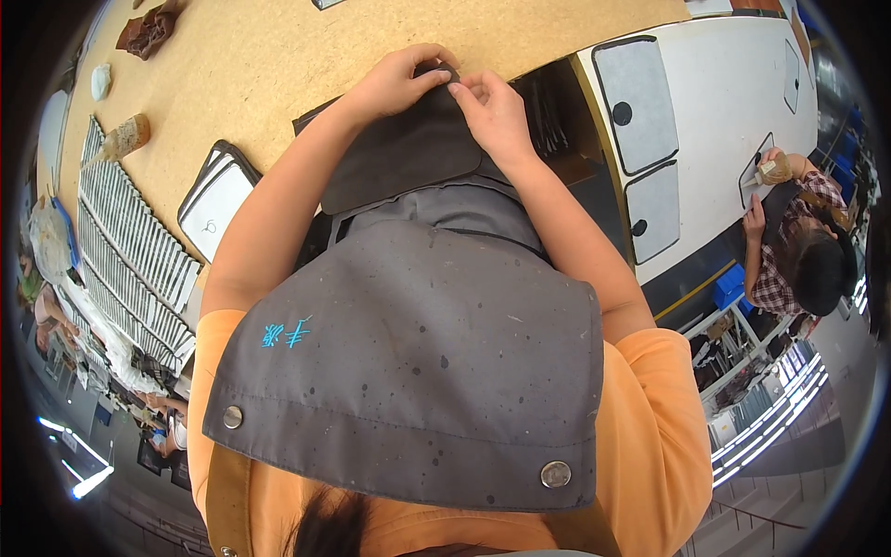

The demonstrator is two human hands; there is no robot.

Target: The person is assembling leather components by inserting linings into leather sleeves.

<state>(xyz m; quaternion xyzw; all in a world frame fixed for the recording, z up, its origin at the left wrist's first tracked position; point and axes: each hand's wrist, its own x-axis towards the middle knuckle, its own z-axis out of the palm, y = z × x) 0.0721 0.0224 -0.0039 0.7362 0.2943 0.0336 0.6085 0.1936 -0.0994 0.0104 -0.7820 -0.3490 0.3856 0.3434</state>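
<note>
A dark grey flat panel with rounded corners lies on the tan worktop in front of me, its near part over my grey apron. My left hand pinches the panel's far edge with fingertips and thumb. My right hand pinches the same edge just to the right, and the fingertips of both hands almost touch. What lies under the fingertips is hidden.
A stack of white dark-rimmed panels and long rows of stacked pieces lie at left, with a brush beyond. Grey panels rest on a white table at right, where another person holds a brush.
</note>
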